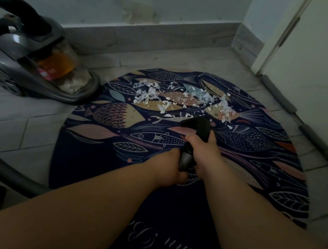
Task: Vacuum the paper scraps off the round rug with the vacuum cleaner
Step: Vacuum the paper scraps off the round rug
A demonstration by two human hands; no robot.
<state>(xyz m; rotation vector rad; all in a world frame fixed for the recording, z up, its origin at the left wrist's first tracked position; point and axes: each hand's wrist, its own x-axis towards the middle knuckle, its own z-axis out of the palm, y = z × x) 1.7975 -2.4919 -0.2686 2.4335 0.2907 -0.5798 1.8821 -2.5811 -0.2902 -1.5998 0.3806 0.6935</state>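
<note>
- Your right grip (pixel 200 150) is curled tight round the black nozzle (pixel 198 127), just behind its mouth.
- Your left grip (pixel 173 168) is wrapped round the ribbed hose (pixel 185 160) directly behind, touching the right one.
- The nozzle's mouth sits over the middle of the round rug (pixel 92 156), at the near fringe of the paper scraps (pixel 152 96).
- The scraps lie in a band across the rug's far half.
- The vacuum cleaner (pixel 32 63) stands on the floor (pixel 18 121), just off the rug's far-left edge.

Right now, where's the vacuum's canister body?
In the head view, the canister sits on the floor at upper left, just off the left edge of the round rug, below the baseboard.
</note>
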